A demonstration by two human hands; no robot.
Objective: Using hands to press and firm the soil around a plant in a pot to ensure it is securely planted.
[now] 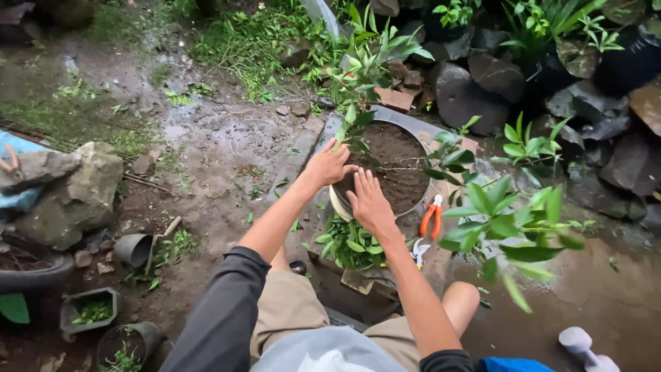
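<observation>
The left hand (329, 164) and right hand (370, 203) are laid open and flat on the soil (396, 162) of a wide pot (406, 120), nothing gripped, as if to firm it around the leafy plant's (361, 65) stem. Orange-handled pruners (431, 217) are left beside the rim, within reach.

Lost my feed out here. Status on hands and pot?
Left hand and right hand open, flat on soil at plant stem. Pot upright, soil-filled. Orange pruners lying beside pot, untouched.

A single head-worn camera looks steeply down and forward from close above the wet garden ground (227, 148).
</observation>
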